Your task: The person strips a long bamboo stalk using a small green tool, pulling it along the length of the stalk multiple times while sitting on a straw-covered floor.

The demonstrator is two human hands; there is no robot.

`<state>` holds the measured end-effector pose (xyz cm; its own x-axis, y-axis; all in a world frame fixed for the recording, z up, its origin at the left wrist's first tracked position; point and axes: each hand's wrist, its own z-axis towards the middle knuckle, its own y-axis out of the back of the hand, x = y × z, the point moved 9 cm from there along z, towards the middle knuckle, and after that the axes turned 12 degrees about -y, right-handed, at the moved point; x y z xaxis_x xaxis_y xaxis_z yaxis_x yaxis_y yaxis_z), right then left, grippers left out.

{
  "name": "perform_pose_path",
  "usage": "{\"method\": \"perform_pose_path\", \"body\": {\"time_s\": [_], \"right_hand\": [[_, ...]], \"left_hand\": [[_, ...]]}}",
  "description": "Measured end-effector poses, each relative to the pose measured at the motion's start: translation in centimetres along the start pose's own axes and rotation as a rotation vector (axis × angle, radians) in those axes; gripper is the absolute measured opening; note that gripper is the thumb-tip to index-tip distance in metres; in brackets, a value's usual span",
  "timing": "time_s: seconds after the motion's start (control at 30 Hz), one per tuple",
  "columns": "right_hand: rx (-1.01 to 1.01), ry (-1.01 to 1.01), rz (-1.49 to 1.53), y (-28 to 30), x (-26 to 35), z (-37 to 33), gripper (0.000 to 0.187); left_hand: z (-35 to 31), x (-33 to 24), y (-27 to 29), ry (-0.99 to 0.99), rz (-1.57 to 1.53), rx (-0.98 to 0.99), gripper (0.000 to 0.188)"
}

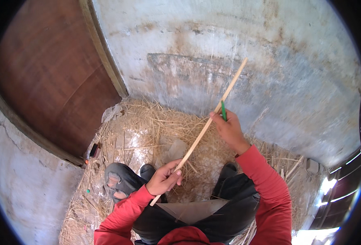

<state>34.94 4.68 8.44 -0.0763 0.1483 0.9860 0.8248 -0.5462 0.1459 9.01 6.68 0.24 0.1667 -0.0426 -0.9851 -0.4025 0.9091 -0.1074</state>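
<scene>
Evidently, the person is sitting low with both hands up and busy on one long, pale wooden strip point(200, 138). It is slanting from beside the left thigh up past the right hand point(230, 130), its upper end standing out against the stained wall point(192, 28). The left hand point(166, 178) is closing its thumb and fingers around the strip near the lower end. The right hand is gripping a slim green stick point(223, 110) upright, thumb pressing near the strip; the green stick's lower part is hiding in the fingers, so its kind is not showing.

As for progress, the strip is looking straight and whole, so positioning it seems done. No mark or fresh cut is showing clearly, and the pictures are not telling how much is left.

Around the hands, the legs in dark trousers point(239, 200) are bordering the working room on both sides. The wall is limiting reach ahead; whether the upper end is touching it cannot be told. Open air is lying left of the strip, above the straw-strewn floor point(147, 116), toward the brown door point(53, 77).
</scene>
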Motion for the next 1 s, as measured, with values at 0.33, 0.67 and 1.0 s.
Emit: {"method": "perform_pose_path", "body": {"time_s": [0.33, 0.67, 1.0], "right_hand": [[0.019, 0.354, -0.452, -2.6, 1.4, -3.1, 0.044], [0.219, 0.258, -0.774, -9.1, -0.4, -5.1, 0.044], [0.145, 0.152, -0.81, -8.7, -2.2, -0.2, 0.045]], "left_hand": [[1.4, -2.6, 3.0, -0.111, 0.138, -0.172, 0.047], [4.2, -0.4, 3.3, -0.148, 0.089, -0.248, 0.049], [3.0, 1.6, 4.9, -0.038, -0.039, -0.294, 0.047]]}}
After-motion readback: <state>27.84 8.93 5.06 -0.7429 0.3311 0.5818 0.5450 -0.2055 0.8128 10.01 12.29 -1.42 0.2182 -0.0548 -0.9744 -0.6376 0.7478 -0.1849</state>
